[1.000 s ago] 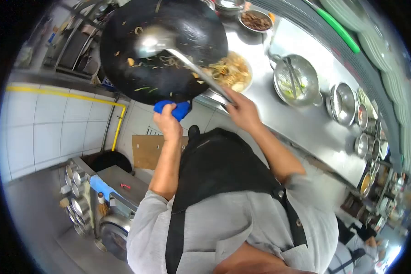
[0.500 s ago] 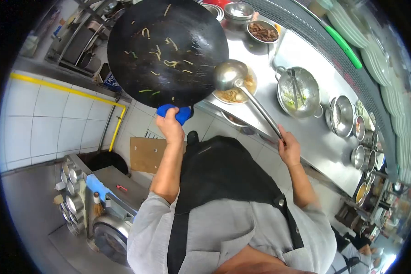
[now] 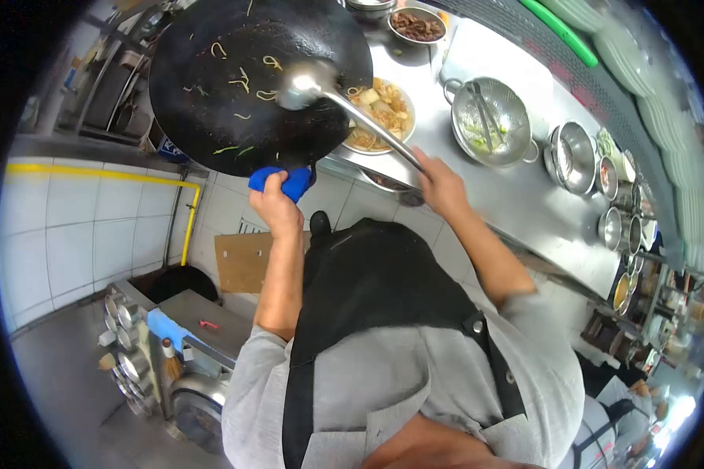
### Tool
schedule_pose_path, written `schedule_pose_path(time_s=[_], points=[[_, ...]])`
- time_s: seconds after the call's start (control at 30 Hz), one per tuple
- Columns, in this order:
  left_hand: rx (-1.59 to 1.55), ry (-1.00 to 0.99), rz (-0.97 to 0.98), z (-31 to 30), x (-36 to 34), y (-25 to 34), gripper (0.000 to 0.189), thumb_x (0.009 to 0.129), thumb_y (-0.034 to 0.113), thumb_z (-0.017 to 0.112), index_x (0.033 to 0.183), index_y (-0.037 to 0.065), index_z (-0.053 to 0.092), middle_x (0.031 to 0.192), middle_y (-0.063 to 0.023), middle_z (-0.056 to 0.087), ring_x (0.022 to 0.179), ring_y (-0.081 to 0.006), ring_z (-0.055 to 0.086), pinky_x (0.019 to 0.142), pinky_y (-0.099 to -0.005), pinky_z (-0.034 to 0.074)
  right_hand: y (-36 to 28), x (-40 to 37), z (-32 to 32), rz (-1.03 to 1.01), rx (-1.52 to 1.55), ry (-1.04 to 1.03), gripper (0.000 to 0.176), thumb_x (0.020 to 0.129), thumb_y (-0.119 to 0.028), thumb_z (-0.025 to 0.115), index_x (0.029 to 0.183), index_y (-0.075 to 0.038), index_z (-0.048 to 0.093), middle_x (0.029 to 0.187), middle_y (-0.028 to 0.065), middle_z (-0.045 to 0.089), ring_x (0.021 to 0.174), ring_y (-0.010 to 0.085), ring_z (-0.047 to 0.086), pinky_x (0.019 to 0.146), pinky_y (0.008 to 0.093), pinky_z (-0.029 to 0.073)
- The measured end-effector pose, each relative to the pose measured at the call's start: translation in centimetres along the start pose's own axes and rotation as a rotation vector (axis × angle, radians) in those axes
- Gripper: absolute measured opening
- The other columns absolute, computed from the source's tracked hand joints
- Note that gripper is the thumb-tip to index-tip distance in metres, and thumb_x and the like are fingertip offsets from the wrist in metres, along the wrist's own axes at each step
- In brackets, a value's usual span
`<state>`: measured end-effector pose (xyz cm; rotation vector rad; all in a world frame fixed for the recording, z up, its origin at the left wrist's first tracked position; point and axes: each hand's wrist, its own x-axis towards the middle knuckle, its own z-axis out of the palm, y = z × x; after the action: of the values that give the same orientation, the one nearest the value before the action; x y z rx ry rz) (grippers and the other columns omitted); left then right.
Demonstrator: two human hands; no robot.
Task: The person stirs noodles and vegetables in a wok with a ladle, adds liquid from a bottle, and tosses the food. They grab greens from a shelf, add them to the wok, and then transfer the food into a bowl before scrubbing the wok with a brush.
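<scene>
My left hand (image 3: 276, 211) grips the edge of a large black wok (image 3: 203, 117) through a folded blue cloth (image 3: 293, 186). The wok is tilted toward the counter, with strands of noodle and bits of green stuck on its inside. In my right hand (image 3: 444, 184) is the long handle of a steel ladle (image 3: 309, 84), its blurred bowl over the wok's inner face. Beside the wok's right edge, partly hidden by wok and ladle, a white plate (image 3: 368, 151) holds noodles with pale chunks (image 3: 385, 117).
On the steel counter (image 3: 516, 199) stand a colander (image 3: 516, 117) with tongs and green scraps, a bowl of browned meat (image 3: 416, 25) and several metal bowls (image 3: 575, 160). Stacked plates (image 3: 653, 86) line the rack at right. Another person (image 3: 618, 406) is at lower right.
The ladle has swung left from above the plate to over the wok, uncovering more noodles. My right hand has moved left and up. The view has shifted slightly.
</scene>
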<state>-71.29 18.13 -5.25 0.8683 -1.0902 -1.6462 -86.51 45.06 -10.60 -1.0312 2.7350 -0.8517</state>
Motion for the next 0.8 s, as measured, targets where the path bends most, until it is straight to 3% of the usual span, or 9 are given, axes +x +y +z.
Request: schedule_pose_path(time_s=[0.1,0.23,0.33,0.5,0.57,0.63,0.73,0.8], points=[[0.028,0.03,-0.001,-0.5,0.2,-0.4,0.002,0.078,0.0,0.063,0.078,0.0,0.061,0.079,-0.0038,0.06,0.072,-0.0147,0.056,0.067,-0.029,0.049,3.8,-7.8,-3.6,0.083,-0.025,0.015,0.062,0.09,-0.008,0.065,0.147,-0.027,0.053,0.095,0.0135,0.063,0.089,0.036,0.065,0.078,0.0458,0.053],[0.063,0.035,-0.006,-0.5,0.8,-0.5,0.002,0.078,0.001,0.064,0.078,-0.001,0.062,0.078,-0.0043,0.061,0.071,-0.0151,0.057,0.067,-0.029,0.049,4.2,-10.3,-6.6,0.166,-0.038,0.021,0.062,0.089,-0.007,0.067,0.146,-0.028,0.055,0.093,0.0125,0.063,0.083,0.0348,0.064,0.076,0.0444,0.053],[0.059,0.039,0.031,-0.6,0.9,-1.4,0.002,0.078,0.001,0.063,0.079,-0.001,0.062,0.079,-0.0049,0.061,0.072,-0.0159,0.057,0.068,-0.0298,0.05,1.9,-6.9,-5.4,0.095,0.068,0.038,0.061,0.089,-0.007,0.068,0.145,-0.028,0.056,0.092,0.0123,0.064,0.081,0.0339,0.064,0.075,0.0432,0.054],[0.077,0.003,0.001,-0.4,-0.2,-0.6,0.006,0.077,0.0,0.063,0.083,-0.001,0.062,0.082,-0.0062,0.061,0.075,-0.0182,0.06,0.071,-0.031,0.053,-5.6,1.9,-1.2,-0.083,0.216,0.031,0.055,0.093,-0.014,0.064,0.146,-0.027,0.055,0.103,0.0142,0.065,0.094,0.0355,0.065,0.085,0.0443,0.053],[0.023,0.025,0.016,-0.4,0.1,-0.4,0.007,0.077,0.0,0.063,0.083,-0.001,0.062,0.082,-0.0064,0.061,0.074,-0.019,0.061,0.07,-0.0315,0.054,-5.1,1.9,-0.7,-0.109,0.206,-0.017,0.056,0.093,-0.015,0.063,0.146,-0.027,0.053,0.105,0.0144,0.066,0.096,0.0358,0.066,0.086,0.0446,0.053],[-0.047,0.019,-0.002,0.3,-0.2,0.8,0.006,0.077,0.0,0.064,0.082,-0.002,0.062,0.081,-0.0062,0.06,0.073,-0.0188,0.06,0.069,-0.0315,0.053,-2.0,-0.6,-2.2,-0.01,0.066,-0.099,0.059,0.092,-0.01,0.063,0.147,-0.027,0.053,0.101,0.0143,0.066,0.095,0.0353,0.066,0.085,0.0442,0.054],[-0.052,0.062,0.008,-0.2,0.1,0.6,0.005,0.077,0.0,0.064,0.081,-0.001,0.062,0.081,-0.0056,0.06,0.073,-0.0177,0.059,0.07,-0.0307,0.051,4.5,-6.8,-5.2,-0.036,0.003,0.01,0.06,0.09,-0.005,0.063,0.146,-0.027,0.054,0.095,0.0139,0.064,0.089,0.0338,0.066,0.08,0.0438,0.055],[0.143,0.05,0.097,-1.1,0.5,0.1,0.005,0.077,0.001,0.065,0.081,0.0,0.062,0.08,-0.0048,0.061,0.074,-0.0167,0.058,0.071,-0.0301,0.05,6.3,-9.4,-6.9,-0.049,0.028,0.037,0.06,0.09,-0.004,0.063,0.145,-0.026,0.055,0.094,0.0139,0.064,0.088,0.0332,0.066,0.078,0.0436,0.055]])
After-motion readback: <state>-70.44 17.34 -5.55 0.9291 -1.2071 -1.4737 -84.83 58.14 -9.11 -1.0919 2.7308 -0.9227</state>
